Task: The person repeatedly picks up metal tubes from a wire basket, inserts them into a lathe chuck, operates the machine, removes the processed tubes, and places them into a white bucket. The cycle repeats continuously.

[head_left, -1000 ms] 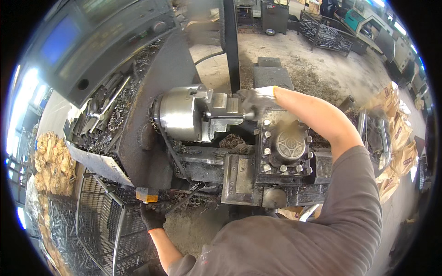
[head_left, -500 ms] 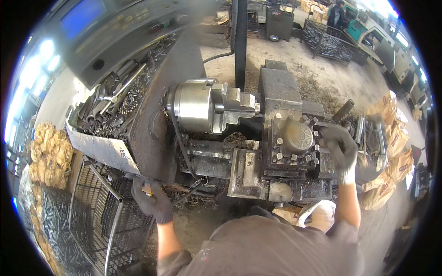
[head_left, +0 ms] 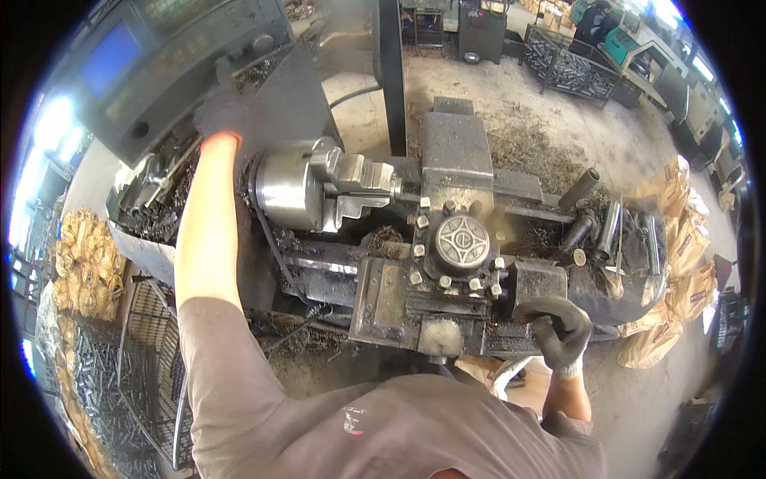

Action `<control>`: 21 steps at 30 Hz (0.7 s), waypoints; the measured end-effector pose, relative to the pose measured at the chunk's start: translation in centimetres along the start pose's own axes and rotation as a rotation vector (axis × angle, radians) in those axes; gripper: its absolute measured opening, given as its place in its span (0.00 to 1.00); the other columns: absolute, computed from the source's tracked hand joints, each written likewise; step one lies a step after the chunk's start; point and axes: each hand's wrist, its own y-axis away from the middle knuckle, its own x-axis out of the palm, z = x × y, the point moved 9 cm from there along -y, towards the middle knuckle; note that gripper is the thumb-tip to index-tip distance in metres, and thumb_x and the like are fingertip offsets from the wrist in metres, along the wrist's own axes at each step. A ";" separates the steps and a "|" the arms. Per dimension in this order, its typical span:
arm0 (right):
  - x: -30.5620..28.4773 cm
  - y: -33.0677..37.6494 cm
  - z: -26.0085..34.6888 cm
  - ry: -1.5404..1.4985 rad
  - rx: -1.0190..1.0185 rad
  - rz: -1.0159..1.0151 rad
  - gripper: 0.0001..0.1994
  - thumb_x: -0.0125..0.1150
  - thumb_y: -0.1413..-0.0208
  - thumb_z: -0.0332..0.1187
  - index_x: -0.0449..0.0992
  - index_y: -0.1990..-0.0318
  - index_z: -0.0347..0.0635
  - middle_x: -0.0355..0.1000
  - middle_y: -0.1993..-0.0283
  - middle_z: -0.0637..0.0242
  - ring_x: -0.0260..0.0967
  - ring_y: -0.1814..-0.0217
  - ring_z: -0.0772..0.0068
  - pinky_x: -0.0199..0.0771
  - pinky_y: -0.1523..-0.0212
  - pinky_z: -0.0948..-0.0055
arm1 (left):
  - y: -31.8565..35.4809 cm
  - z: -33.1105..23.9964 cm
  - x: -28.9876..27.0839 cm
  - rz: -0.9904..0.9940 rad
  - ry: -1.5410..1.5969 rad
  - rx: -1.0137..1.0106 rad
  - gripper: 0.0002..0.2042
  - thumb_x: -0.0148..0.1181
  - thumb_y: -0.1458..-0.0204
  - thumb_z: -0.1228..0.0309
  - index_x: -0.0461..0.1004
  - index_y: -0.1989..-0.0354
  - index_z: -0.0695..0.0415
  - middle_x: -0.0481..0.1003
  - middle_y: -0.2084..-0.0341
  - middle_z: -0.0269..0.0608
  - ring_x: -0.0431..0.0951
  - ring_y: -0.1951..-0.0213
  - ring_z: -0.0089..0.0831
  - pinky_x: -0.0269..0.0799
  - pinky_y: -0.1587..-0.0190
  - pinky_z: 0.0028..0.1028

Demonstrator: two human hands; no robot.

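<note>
The gloved left hand (head_left: 226, 108) reaches far left to the control panel (head_left: 171, 60), its finger state hard to tell. The gloved right hand (head_left: 561, 329) curls closed around the lathe carriage (head_left: 447, 295) at its near right edge.

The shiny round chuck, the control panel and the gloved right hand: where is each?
chuck (head_left: 289, 190), head view, its shiny round side.
control panel (head_left: 108, 64), head view, its blue screen.
right hand (head_left: 558, 329), head view, the glove's back.

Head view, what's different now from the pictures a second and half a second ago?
The left hand rose from low beside the wire basket to the control panel. The right hand left the chuck, swung right, and now grips the front of the carriage. Chuck, tool post and metal parts on the right stayed put.
</note>
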 end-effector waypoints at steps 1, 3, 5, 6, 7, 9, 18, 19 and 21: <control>0.5 -0.2 0.3 -0.005 -0.034 0.019 0.16 0.53 0.53 0.17 0.82 0.57 0.27 0.84 0.61 0.52 0.84 0.63 0.65 0.83 0.59 0.69 | 2.5 -0.2 -0.9 -0.082 0.074 0.004 0.39 0.52 0.33 0.47 0.46 0.18 0.43 0.72 0.33 0.59 0.78 0.38 0.58 0.71 0.37 0.56; 2.5 -0.5 0.8 -0.070 -0.071 0.108 0.16 0.54 0.54 0.17 0.82 0.58 0.28 0.84 0.61 0.52 0.84 0.63 0.64 0.84 0.59 0.68 | 10.4 -1.9 0.4 -0.005 0.029 0.131 0.32 0.56 0.35 0.50 0.61 0.25 0.44 0.75 0.39 0.62 0.81 0.45 0.54 0.76 0.44 0.53; 6.2 -0.9 1.4 -0.173 -0.088 0.259 0.18 0.54 0.54 0.14 0.81 0.54 0.29 0.84 0.58 0.50 0.85 0.61 0.62 0.85 0.57 0.66 | 20.7 -1.9 4.3 0.262 -0.035 0.169 0.23 0.60 0.37 0.54 0.74 0.35 0.44 0.79 0.49 0.62 0.84 0.51 0.49 0.79 0.50 0.50; 8.5 -1.0 1.7 -0.140 -0.104 0.339 0.18 0.55 0.53 0.15 0.82 0.54 0.29 0.84 0.58 0.50 0.84 0.61 0.62 0.85 0.58 0.66 | 27.0 -1.8 5.1 0.294 0.147 0.269 0.22 0.61 0.38 0.55 0.75 0.37 0.45 0.81 0.52 0.58 0.84 0.53 0.51 0.79 0.51 0.51; 11.3 -0.8 1.7 -0.195 -0.053 0.430 0.17 0.56 0.52 0.15 0.82 0.54 0.30 0.84 0.58 0.50 0.84 0.61 0.62 0.85 0.58 0.66 | 33.5 -1.1 6.7 0.407 0.259 0.324 0.21 0.62 0.38 0.55 0.76 0.39 0.46 0.82 0.55 0.54 0.85 0.55 0.52 0.79 0.51 0.51; 17.3 0.5 2.6 -0.321 -0.030 0.625 0.15 0.58 0.50 0.16 0.83 0.54 0.30 0.84 0.57 0.49 0.84 0.62 0.64 0.85 0.58 0.67 | 46.5 3.9 11.3 0.692 0.444 0.114 0.22 0.55 0.35 0.49 0.75 0.39 0.46 0.84 0.53 0.45 0.84 0.52 0.52 0.72 0.43 0.57; 48.4 19.1 2.4 -0.124 -0.232 1.369 0.10 0.63 0.41 0.30 0.85 0.54 0.39 0.85 0.54 0.52 0.86 0.58 0.62 0.85 0.55 0.66 | 120.4 35.4 -5.1 0.816 0.070 -1.773 0.25 0.60 0.44 0.54 0.84 0.47 0.61 0.81 0.46 0.58 0.82 0.43 0.56 0.76 0.41 0.46; 51.3 21.5 1.7 -0.058 -0.328 1.412 0.11 0.63 0.41 0.31 0.85 0.54 0.40 0.85 0.55 0.51 0.86 0.57 0.59 0.85 0.54 0.65 | 128.6 33.4 -10.7 0.477 0.041 -2.224 0.24 0.59 0.44 0.56 0.84 0.47 0.60 0.80 0.44 0.59 0.80 0.40 0.56 0.76 0.40 0.45; 56.5 25.8 -0.9 0.074 -0.456 1.476 0.12 0.62 0.41 0.33 0.85 0.53 0.40 0.84 0.55 0.49 0.86 0.56 0.54 0.85 0.53 0.62 | 137.3 30.3 -17.5 0.447 -0.115 -2.236 0.26 0.58 0.44 0.56 0.82 0.43 0.60 0.79 0.41 0.57 0.79 0.39 0.58 0.75 0.38 0.45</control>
